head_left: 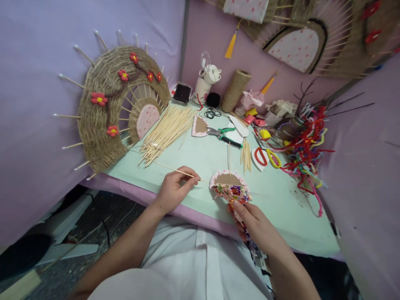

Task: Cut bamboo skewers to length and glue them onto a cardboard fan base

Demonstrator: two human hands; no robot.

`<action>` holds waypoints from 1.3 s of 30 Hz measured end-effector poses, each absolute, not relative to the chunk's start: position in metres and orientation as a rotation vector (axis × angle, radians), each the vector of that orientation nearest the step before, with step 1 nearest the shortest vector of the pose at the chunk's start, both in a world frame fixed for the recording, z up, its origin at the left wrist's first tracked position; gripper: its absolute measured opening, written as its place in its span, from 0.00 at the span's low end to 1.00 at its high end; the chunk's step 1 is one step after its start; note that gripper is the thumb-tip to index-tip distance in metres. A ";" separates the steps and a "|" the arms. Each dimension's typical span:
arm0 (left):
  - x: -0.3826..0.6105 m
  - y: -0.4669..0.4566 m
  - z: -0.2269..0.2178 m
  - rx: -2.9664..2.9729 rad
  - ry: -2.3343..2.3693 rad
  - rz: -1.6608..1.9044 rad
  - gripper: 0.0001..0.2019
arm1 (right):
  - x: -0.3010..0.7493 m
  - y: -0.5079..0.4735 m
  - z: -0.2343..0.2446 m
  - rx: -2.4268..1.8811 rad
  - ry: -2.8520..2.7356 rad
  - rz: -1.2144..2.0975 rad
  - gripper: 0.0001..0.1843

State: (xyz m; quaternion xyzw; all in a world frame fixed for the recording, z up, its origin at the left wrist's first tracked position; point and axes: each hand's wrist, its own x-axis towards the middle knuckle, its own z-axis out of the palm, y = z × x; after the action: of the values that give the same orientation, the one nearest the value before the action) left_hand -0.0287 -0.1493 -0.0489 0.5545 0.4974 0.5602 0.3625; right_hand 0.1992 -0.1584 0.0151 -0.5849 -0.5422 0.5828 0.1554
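Observation:
My left hand is closed in a pinch on a thin bamboo stick that points back and left over the pale green table. My right hand grips the lower edge of a half-round cardboard piece wrapped in flowered fabric, held at the table's near edge. One stick stands up out of the top of that piece. The pinched stick's tip lies just left of the piece.
A pile of bamboo sticks lies at the left. A woven jute fan with red flowers leans on the left wall. Green-handled pliers, a jute spool, red-and-yellow scissors and tangled pipe cleaners lie further back and right.

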 end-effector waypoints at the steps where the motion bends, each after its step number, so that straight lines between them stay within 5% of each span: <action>1: -0.029 -0.149 -0.049 1.430 1.283 1.443 0.08 | 0.199 -0.158 0.014 -1.675 -1.551 1.672 0.26; 39: -0.029 -0.150 -0.049 1.448 1.276 1.447 0.08 | 0.208 -0.160 0.016 -1.713 -1.609 1.634 0.27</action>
State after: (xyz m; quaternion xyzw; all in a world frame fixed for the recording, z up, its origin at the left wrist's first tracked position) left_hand -0.0292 -0.1497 -0.0491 0.5608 0.4943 0.5603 0.3566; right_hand 0.2076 -0.1597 0.0162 -0.5926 -0.5566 0.5654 0.1391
